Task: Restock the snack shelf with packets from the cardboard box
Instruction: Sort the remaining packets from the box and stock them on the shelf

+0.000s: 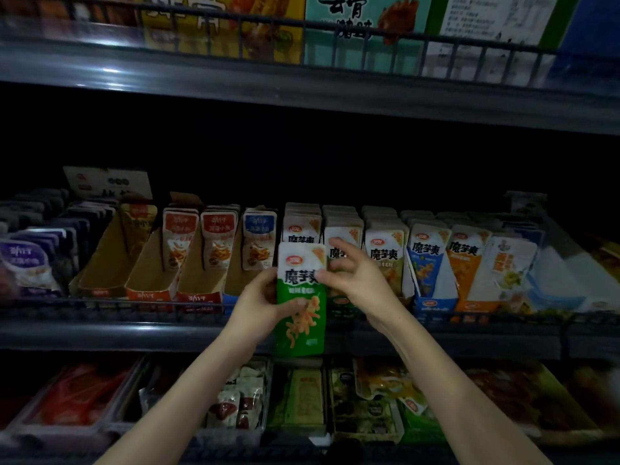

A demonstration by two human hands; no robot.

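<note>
I hold a green and white snack packet (pixel 301 307) upright in front of the middle shelf (pixel 134 333). My left hand (pixel 258 303) grips its left edge and lower half, fingers curled round the front. My right hand (pixel 352 276) pinches the packet's upper right edge with the thumb, its fingers reaching toward the row of matching packets (pixel 342 229) behind. The cardboard box is not in view.
Display cartons line the middle shelf: half-empty orange ones (pixel 151 263) at left, purple packets (pixel 30 260) far left, blue (pixel 426 260) and orange packets (pixel 466 263) at right. A wire rail (pixel 100 302) runs along the shelf front. Another shelf (pixel 235 397) of snacks lies below.
</note>
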